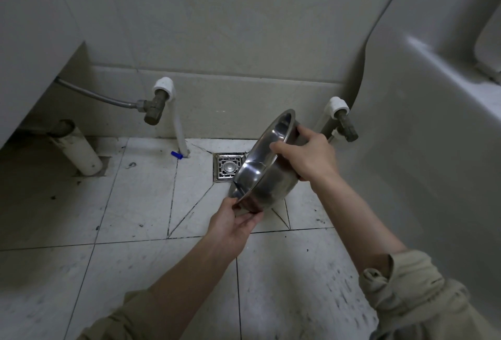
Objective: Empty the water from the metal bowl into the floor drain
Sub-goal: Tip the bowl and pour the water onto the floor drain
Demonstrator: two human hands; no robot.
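The left grip (233, 224) is closed on the low edge of the metal bowl (264, 174), with the thumb laid over the rim and the fingers tucked under the outer wall. The right grip (306, 158) is wrapped round the high edge, thumb hooked onto the inside of the rim, fingers mostly hidden behind the bowl. So the bowl is held off the floor by both, tipped up pretty steeply on its side, mouth turned to the left. From this angle the right part of the floor drain (226, 167) is covered by it. The inside is shiny and full of reflections, so whether any water is in there can't really be told.

The drain is a square metal grate with a round button in the middle, set into white floor tiles (135, 204) that are marked with dark scuffs and grimy grout lines. Behind it to the left, a white pipe (179, 133) is run up to a dull metal valve (154, 112), and a braided hose (95, 94) is attached to that. A small blue bit (176, 154) is seen at the pipe's foot. A fat white waste pipe (78, 154) is set further left. A second valve (347, 128) is seen just behind the right grip, beside a big white ceramic fixture (433, 122). Rolled-up khaki sleeves (401, 293) are worn on both arms. Any lettering on the bowl or valves is too small to be read.
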